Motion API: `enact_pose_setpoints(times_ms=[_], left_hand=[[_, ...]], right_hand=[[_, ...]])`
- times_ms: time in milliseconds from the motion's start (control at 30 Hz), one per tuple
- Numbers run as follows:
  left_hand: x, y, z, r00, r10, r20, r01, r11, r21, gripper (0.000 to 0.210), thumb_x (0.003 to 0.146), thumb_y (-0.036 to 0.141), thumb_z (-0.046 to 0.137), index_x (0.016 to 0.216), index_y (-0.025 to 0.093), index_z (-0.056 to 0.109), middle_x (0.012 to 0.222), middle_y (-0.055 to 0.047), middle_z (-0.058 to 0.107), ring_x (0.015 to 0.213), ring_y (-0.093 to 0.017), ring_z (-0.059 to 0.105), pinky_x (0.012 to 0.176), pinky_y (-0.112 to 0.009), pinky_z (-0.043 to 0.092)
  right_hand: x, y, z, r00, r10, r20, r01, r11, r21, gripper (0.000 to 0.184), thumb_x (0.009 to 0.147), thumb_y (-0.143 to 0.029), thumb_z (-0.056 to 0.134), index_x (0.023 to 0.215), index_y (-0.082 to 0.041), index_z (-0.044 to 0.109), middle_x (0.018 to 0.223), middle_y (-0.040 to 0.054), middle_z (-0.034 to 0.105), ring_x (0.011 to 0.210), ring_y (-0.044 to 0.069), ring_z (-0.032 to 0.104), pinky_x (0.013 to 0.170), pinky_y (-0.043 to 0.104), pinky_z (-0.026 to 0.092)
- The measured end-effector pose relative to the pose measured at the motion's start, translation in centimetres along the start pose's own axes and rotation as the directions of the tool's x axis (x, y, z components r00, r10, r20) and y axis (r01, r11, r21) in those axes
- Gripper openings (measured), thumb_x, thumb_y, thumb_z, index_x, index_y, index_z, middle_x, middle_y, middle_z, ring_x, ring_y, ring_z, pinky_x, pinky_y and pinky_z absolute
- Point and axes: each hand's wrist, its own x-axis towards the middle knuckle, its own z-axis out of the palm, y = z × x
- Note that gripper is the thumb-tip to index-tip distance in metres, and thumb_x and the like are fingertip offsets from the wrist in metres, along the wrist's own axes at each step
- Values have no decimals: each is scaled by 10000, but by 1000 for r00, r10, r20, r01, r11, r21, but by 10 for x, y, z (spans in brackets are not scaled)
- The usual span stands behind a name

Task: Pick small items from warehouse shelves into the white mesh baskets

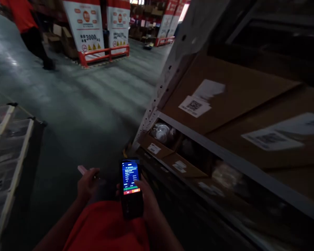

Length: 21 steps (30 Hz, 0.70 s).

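Observation:
My right hand [149, 200] is wrapped round a black handheld terminal [132, 205], held upright in front of my body. Its screen is lit, with rows of text and a green, red and orange strip at the bottom; my thumb lies at the screen's right edge. To the left, my left hand [87, 184] is closed round a small pale pink object [81, 169], of which only one end sticks out. The hand is dim and blurred, so the object's kind cannot be made out.
Shelving [151, 111] on the right bears cardboard bins [235, 87] with labels, some holding plastic-wrapped goods [161, 132]. A rack of clear-fronted compartments [13, 139] stands at left. Beyond the floor [94, 90] are a red guard rail [104, 54] and a walking person [28, 31].

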Motion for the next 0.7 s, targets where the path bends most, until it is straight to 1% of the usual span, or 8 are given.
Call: enact_pose_setpoints(times_ms=[67, 133, 233, 367, 467, 533, 633, 700], left_hand=[[-2, -12, -12, 994, -107, -16, 107, 993, 41, 268, 879, 303, 500, 1051, 211, 683, 971, -29, 704, 852, -186, 677, 692, -274, 515], [0, -22, -24, 975, -220, -38, 223, 969, 110, 263, 880, 296, 499, 1033, 203, 692, 962, -34, 710, 842, -203, 680, 672, -290, 509], [8, -37, -35, 958, -263, -112, 277, 953, 127, 250, 865, 272, 545, 1052, 192, 690, 955, -38, 712, 829, -206, 682, 660, -286, 510], [28, -57, -46, 944, -151, -292, 181, 980, 77, 242, 876, 285, 595, 1085, 189, 668, 995, -54, 709, 850, -199, 684, 654, -268, 516], [52, -61, -64, 924, -51, -379, 67, 997, 31, 230, 895, 224, 597, 1119, 202, 643, 1071, -53, 697, 930, -181, 670, 759, -264, 527], [71, -57, -86, 900, 17, -436, -20, 1000, -2, 249, 886, 171, 620, 1132, 206, 637, 1045, -42, 695, 931, -159, 653, 809, -255, 518], [99, -47, -130, 835, 87, -543, -112, 994, -14, 293, 855, 113, 659, 1133, 205, 637, 1014, -31, 690, 922, -137, 634, 813, -234, 508], [114, -43, -162, 794, 116, -597, -138, 990, 9, 291, 849, 103, 663, 1121, 204, 638, 1006, -31, 692, 908, -138, 631, 807, -248, 510]], right_hand=[[14, 0, 11, 998, 61, 13, -60, 998, -14, 505, 824, -483, 620, 1165, -111, 588, 851, 137, 775, 732, 259, 726, 678, 365, 525], [27, -2, 23, 993, 109, 35, -109, 994, -24, 639, 798, -583, 643, 1214, -102, 580, 868, 140, 774, 745, 255, 725, 697, 362, 524], [46, -4, 44, 988, 147, 46, -145, 988, -51, 746, 736, -641, 687, 1235, -99, 573, 886, 141, 774, 732, 261, 724, 706, 371, 526], [68, -6, 79, 984, 181, 10, -179, 981, -81, 737, 775, -615, 665, 1289, -101, 541, 924, 151, 777, 795, 260, 727, 685, 346, 528], [85, -7, 106, 981, 186, -60, -192, 974, -121, 681, 810, -605, 635, 1280, -117, 563, 930, 136, 780, 827, 253, 727, 712, 340, 531], [99, -7, 122, 980, 190, -59, -197, 971, -137, 687, 754, -609, 697, 1222, -115, 602, 945, 136, 780, 844, 256, 726, 728, 337, 533], [126, -4, 143, 977, 212, -28, -214, 966, -144, 689, 661, -592, 784, 1132, -110, 641, 962, 142, 780, 860, 265, 725, 747, 341, 538], [142, 0, 157, 970, 241, -40, -244, 958, -150, 629, 691, -574, 771, 1118, -128, 654, 987, 134, 778, 881, 263, 724, 769, 348, 541]])
